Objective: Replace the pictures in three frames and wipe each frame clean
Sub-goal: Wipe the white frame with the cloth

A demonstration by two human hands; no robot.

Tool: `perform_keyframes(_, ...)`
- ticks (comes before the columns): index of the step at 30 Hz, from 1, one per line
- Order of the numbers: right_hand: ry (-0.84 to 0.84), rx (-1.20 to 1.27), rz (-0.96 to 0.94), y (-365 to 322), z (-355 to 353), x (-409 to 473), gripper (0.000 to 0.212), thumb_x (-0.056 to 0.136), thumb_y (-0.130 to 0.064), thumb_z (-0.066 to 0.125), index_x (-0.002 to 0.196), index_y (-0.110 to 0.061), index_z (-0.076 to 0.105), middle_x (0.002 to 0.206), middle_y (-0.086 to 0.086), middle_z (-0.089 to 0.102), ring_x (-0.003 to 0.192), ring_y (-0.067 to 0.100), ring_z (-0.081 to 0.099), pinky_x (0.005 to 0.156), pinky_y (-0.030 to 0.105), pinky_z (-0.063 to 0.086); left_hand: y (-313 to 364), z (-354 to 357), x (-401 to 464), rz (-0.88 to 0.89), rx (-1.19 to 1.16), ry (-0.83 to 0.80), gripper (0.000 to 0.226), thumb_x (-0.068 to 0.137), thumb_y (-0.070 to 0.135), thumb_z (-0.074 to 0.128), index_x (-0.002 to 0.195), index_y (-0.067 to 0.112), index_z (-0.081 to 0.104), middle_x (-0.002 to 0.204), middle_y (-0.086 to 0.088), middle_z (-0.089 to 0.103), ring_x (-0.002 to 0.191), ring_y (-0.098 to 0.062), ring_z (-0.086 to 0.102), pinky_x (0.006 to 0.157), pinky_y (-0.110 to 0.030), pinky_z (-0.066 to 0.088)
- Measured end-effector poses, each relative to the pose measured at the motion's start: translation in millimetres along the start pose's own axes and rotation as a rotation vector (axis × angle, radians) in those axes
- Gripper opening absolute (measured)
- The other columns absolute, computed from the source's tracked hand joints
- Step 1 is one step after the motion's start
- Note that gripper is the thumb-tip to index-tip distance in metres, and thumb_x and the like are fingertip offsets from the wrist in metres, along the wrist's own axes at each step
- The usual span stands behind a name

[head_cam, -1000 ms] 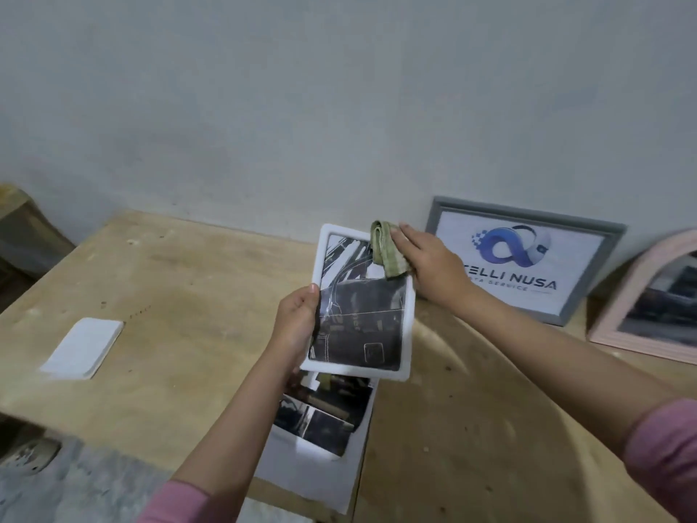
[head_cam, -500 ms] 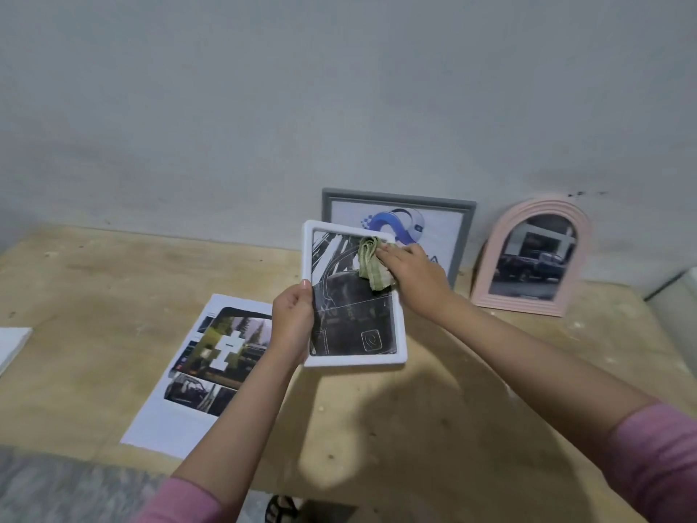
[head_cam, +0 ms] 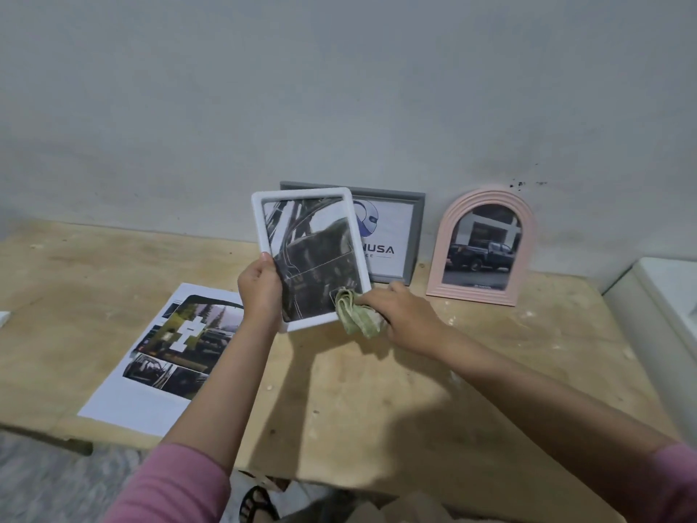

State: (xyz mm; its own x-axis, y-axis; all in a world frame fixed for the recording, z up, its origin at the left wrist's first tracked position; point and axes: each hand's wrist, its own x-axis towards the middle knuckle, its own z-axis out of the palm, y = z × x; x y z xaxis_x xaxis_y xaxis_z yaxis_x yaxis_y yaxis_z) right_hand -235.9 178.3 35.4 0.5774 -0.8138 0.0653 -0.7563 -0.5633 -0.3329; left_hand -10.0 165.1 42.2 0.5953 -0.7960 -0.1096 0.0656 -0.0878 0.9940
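My left hand [head_cam: 260,290] grips the left edge of a white rectangular frame [head_cam: 305,194] holding a dark picture, tilted up above the wooden table [head_cam: 433,390]. A folded green cloth [head_cam: 356,315] is pinched in my right hand [head_cam: 403,315] and presses on the frame's lower right corner. Behind, a grey frame [head_cam: 413,228] with a blue logo leans on the wall, partly hidden by the white frame. To its right, also against the wall, stands a pink arched frame [head_cam: 528,235] with a truck picture.
A printed sheet of several photos [head_cam: 169,352] with cut-out gaps lies on the table at the left, reaching the front edge. A white object [head_cam: 663,307] borders the table on the right. A small white thing [head_cam: 3,318] sits at the far left edge.
My right hand has dragged the green cloth from the frame's top right down to its lower right corner. The view shifted right, then steadied; the left hand keeps its hold.
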Motion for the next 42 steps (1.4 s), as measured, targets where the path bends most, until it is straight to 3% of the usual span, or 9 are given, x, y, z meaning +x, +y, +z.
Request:
perform_keyframes(4,-0.143,0.281,0.090,12.6,-13.2,-4.9,0.049,0.072,0.002,0.053,0.109,-0.029,0.063,0.105,-0.005,0.066,0.095,0.017,0.055,0.073,0.034,0.050,5.2,4.5,-1.5,0.135,0.152,-0.025,0.042,0.100,0.028,0.040,0.061,0.016,0.035,0.061,-0.001,0.031,0.059,-0.017,0.029,0.061,-0.030,0.024)
perform_keyframes(8,-0.272,0.370,0.239,27.1,-40.0,-5.8,0.036,0.074,0.005,0.047,0.097,-0.014,0.067,0.094,0.005,0.067,0.087,0.021,0.062,0.065,0.027,0.049,8.2,1.6,-1.2,0.060,0.108,0.020,0.045,0.101,0.029,0.040,0.058,0.019,0.033,0.056,0.001,0.031,0.051,-0.017,0.030,0.054,-0.026,0.028)
perform_keyframes(14,0.314,0.591,0.399,40.6,-74.9,21.8,0.047,0.079,0.005,0.046,0.120,-0.014,0.058,0.105,0.006,0.062,0.095,0.021,0.056,0.081,0.024,0.042,1.4,2.4,-10.9,0.063,0.202,-0.126,0.031,0.101,0.028,0.040,0.077,0.010,0.050,0.071,-0.009,0.039,0.066,-0.019,0.037,0.062,-0.030,0.032)
perform_keyframes(18,0.474,0.392,0.278,39.6,-76.2,42.1,0.038,0.079,0.009,0.043,0.112,-0.004,0.056,0.101,0.007,0.058,0.095,0.026,0.055,0.077,0.029,0.043,-4.4,11.2,-24.0,-0.004,0.173,-0.214,0.032,0.100,0.031,0.043,0.075,0.012,0.052,0.063,-0.008,0.039,0.060,-0.022,0.038,0.060,-0.033,0.034)
perform_keyframes(21,0.245,0.080,0.139,51.9,-56.1,51.1,0.078,0.074,0.017,0.046,0.145,-0.013,0.034,0.149,0.008,0.034,0.129,0.030,0.038,0.095,0.037,0.041,-3.9,21.1,-34.4,-0.110,0.101,-0.249,0.039,0.101,0.031,0.042,0.067,0.013,0.044,0.049,-0.005,0.037,0.041,-0.016,0.035,0.042,-0.023,0.033)
perform_keyframes(26,0.177,-0.121,0.081,57.1,-36.3,46.3,0.091,0.077,0.022,0.041,0.151,-0.019,0.010,0.159,0.009,0.004,0.139,0.036,0.025,0.096,0.041,0.044,-7.9,22.4,-35.0,-0.138,0.079,-0.228,0.042,0.101,0.034,0.041,0.063,0.016,0.040,0.050,-0.007,0.034,0.037,-0.014,0.031,0.039,-0.020,0.029)
perform_keyframes(32,0.113,-0.165,0.037,40.7,-22.5,35.4,0.086,0.075,0.020,0.042,0.150,-0.018,0.022,0.159,0.007,0.006,0.114,0.033,0.044,0.064,0.033,0.039,6.7,23.7,-33.3,-0.160,-0.039,-0.121,0.041,0.101,0.032,0.040,0.064,0.015,0.040,0.050,-0.006,0.033,0.033,-0.014,0.031,0.036,-0.019,0.028)
perform_keyframes(38,0.107,-0.171,-0.009,28.2,-5.4,28.1,0.076,0.074,0.016,0.046,0.143,-0.015,0.038,0.156,0.008,0.021,0.104,0.035,0.048,0.062,0.040,0.050,19.1,21.5,-22.7,-0.132,-0.110,0.040,0.040,0.101,0.029,0.041,0.065,0.014,0.048,0.056,-0.002,0.044,0.047,-0.015,0.044,0.043,-0.018,0.039)
perform_keyframes(42,0.049,-0.281,-0.048,13.7,-8.3,15.3,0.052,0.087,0.002,0.043,0.136,-0.015,0.045,0.148,0.006,0.037,0.105,0.034,0.049,0.064,0.033,0.036,20.3,16.8,-9.4,-0.075,-0.052,0.107,0.039,0.100,0.030,0.042,0.066,0.013,0.049,0.068,-0.004,0.049,0.063,-0.019,0.045,0.059,-0.027,0.039)
